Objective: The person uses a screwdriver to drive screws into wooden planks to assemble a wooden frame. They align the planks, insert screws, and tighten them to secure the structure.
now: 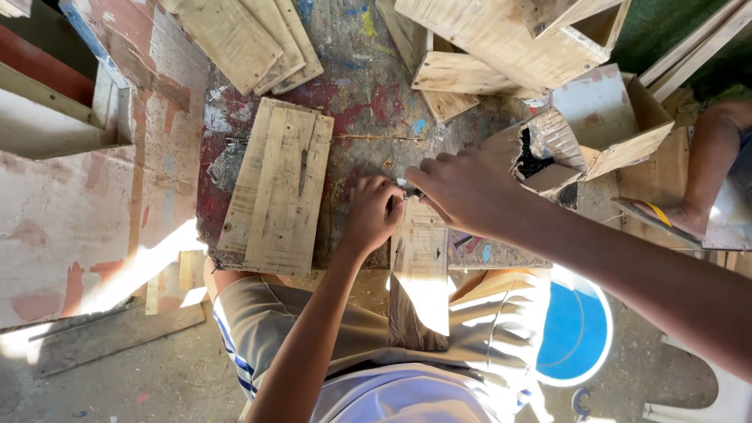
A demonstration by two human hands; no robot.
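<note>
2 hands meet at the top end of a narrow wooden board [419, 266] that runs from our lap up onto the paint-stained workbench [368, 86]: our left hand [374, 213] is curled shut against the board's upper edge, and our right hand [466, 188] pinches a small dark object we cannot make out. Just left lies a flat pallet panel [276, 188], a torn cardboard box [603, 129] sits right, and a blue bucket [576, 329] stands below.

Harsh sun patches, deep shadows, sharp focus
</note>
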